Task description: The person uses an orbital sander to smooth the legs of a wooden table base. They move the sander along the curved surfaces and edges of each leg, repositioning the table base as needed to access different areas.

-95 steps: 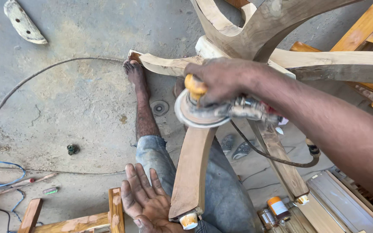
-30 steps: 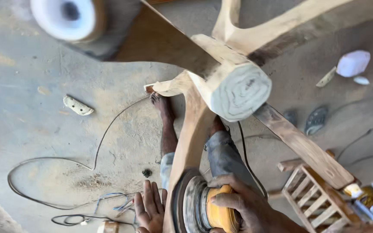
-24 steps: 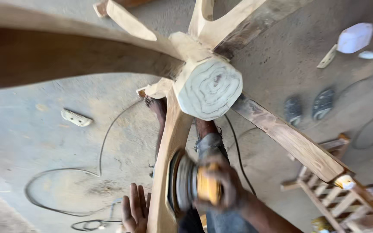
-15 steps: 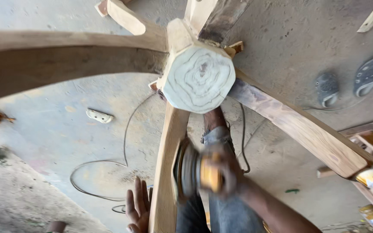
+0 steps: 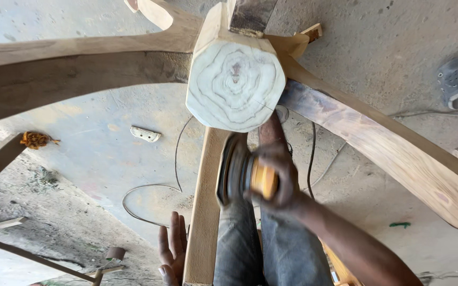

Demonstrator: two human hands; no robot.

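The right hand point(image 5: 279, 177) presses a sander point(image 5: 239, 172) against a wooden leg point(image 5: 205, 212); the left hand point(image 5: 172, 254) steadies it.

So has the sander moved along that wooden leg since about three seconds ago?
Yes. The sander, in the right hand, was pressed on the leg's broad face then; now it is on the leg's right edge, just below the octagonal hub.

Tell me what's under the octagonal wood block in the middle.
Below the octagonal block, a wooden leg runs down; the right hand presses a sander against it. The block hides the joint where the leg meets it.
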